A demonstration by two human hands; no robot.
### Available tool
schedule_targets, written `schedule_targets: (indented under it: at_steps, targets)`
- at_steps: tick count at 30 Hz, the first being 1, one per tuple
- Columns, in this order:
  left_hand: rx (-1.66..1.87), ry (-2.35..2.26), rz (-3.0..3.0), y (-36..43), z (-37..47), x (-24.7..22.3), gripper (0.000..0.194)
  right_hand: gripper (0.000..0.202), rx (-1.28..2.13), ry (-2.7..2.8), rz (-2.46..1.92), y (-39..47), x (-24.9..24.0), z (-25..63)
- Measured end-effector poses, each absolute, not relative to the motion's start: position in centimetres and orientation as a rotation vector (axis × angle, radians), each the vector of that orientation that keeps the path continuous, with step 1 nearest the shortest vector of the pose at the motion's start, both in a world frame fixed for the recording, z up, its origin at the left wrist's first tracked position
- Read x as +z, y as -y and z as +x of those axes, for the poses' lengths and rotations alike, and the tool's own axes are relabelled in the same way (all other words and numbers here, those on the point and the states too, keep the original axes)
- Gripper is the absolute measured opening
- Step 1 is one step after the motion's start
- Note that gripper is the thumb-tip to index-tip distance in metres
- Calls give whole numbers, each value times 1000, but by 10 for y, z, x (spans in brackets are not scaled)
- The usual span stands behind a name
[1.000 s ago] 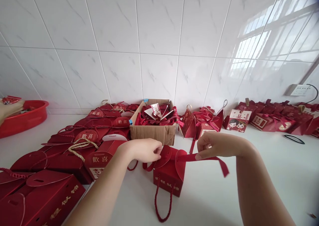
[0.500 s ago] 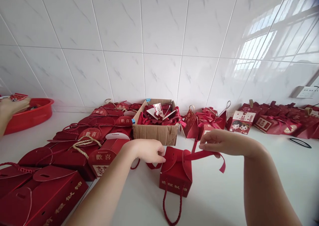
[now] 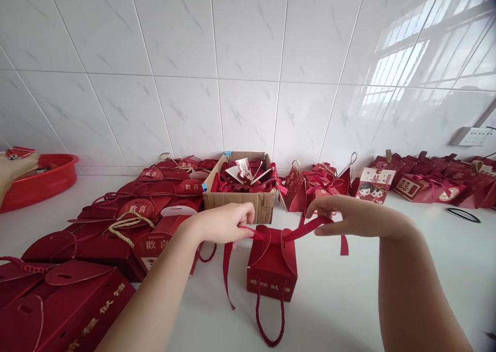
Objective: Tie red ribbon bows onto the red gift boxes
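A small red gift box (image 3: 272,269) with gold characters stands on the white table, its rope handle hanging toward me. Red ribbon (image 3: 308,229) passes through the slots in its top flaps. My left hand (image 3: 228,222) pinches the ribbon at the box's left side, and one ribbon end dangles below it. At the right, my right hand (image 3: 341,216) grips the other stretch of ribbon, whose tail hangs beneath the fingers.
Many red gift boxes (image 3: 96,295) fill the left side. Behind stands a cardboard box (image 3: 240,202) of ribbons and tags. More decorated boxes (image 3: 430,189) and a black ring (image 3: 464,215) are at right. Another person's hand (image 3: 19,167) is by a red basin (image 3: 58,184).
My left hand has taken hold of the ribbon and raised it from the box's left side. The ribbon is now lifted on both sides, its left end hanging down.
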State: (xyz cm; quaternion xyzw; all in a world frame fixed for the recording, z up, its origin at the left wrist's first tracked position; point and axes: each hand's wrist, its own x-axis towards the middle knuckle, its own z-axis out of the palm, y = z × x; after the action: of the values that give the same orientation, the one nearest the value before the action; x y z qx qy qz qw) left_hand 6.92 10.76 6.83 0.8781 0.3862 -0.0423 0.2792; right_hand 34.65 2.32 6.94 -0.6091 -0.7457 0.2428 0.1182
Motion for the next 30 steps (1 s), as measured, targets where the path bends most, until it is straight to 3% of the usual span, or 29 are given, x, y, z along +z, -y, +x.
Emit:
schedule_targets:
  at_steps: [11,18,25,30]
  targets:
    - [-134,-1130,2418,-109,59,73,33,51,760,2070,-1938,-29,60,356]
    - [145,-1035,2444,-108,48,79,41,37,838,2074,-1661,-15,77,352]
    - [403,-810,2250,-100,51,90,33,39,951,1943,-1180,-24,75,345]
    - [619,-614,1990,-100,49,93,24,34,1005,1779,-1111,-29,73,334]
